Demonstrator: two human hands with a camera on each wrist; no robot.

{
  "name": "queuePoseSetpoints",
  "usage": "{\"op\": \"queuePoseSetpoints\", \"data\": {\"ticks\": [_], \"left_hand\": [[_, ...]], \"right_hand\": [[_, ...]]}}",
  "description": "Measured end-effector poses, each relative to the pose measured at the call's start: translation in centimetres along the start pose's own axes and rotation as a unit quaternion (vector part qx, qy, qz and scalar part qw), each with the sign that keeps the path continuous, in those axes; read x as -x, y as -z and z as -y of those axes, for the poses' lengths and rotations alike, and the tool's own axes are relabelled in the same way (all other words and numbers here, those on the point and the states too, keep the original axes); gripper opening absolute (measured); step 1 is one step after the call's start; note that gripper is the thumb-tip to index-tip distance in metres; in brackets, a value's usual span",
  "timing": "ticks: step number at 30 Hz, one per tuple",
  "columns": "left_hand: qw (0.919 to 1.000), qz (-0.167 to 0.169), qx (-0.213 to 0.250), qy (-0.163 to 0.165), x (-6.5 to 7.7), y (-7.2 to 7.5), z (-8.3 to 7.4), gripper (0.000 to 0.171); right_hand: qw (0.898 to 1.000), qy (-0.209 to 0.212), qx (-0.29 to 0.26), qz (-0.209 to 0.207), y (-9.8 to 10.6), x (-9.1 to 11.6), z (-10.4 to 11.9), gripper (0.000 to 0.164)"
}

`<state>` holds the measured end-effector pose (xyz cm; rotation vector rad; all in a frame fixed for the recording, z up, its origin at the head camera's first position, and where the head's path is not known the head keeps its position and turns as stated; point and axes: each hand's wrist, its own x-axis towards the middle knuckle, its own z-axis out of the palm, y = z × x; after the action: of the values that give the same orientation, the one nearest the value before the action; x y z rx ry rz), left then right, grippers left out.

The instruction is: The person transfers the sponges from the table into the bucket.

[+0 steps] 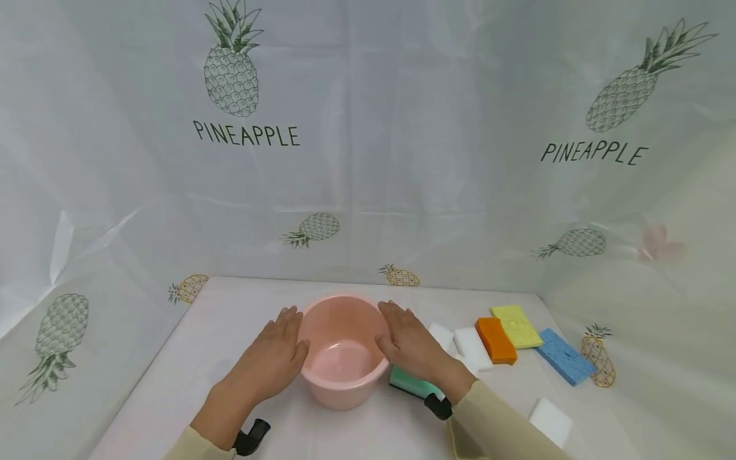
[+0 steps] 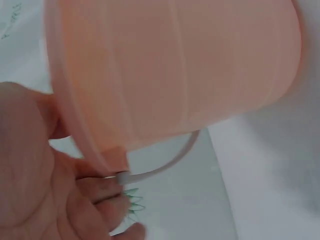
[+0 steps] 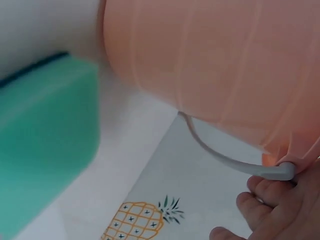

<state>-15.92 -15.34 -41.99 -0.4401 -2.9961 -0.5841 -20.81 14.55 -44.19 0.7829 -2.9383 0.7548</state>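
Note:
A pink bucket (image 1: pixel 340 397) stands upright in the head view. At its left rim rests my left hand (image 1: pixel 270 363), fingers extended forward and thumb along the near side. My right hand (image 1: pixel 413 344) lies against the opposite rim, its fingers straight too. In the left wrist view, the fingers touch the rim by the grey handle (image 2: pixel 162 169), which hangs down the bucket's far side. The right wrist view has fingertips (image 3: pixel 265 187) right at the other handle joint. Close beside the bucket, partly under my right forearm, lies a green sponge (image 1: pixel 415 383) with a dark scouring face.
Right of my right hand lie white sponges (image 1: pixel 473 349), an orange sponge (image 1: pixel 496 341), a yellow sponge (image 1: pixel 517 324) and a blue sponge (image 1: pixel 566 358). Another white sponge (image 1: pixel 550 421) sits nearer. A yellow-edged item (image 1: pixel 464 442) is mostly beneath the sleeve. Pineapple-print sheeting (image 1: pixel 402 179) surrounds the table.

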Motion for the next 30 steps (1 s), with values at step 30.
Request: {"op": "queuePoseSetpoints", "data": {"ticks": [30], "left_hand": [[0.9964, -0.063, -0.045, -0.036, 4.3, -1.2, 0.9, 0.060]], "right_hand": [[0.996, 0.023, 0.069, -0.050, -1.4, 4.9, 3.3, 0.063]]}}
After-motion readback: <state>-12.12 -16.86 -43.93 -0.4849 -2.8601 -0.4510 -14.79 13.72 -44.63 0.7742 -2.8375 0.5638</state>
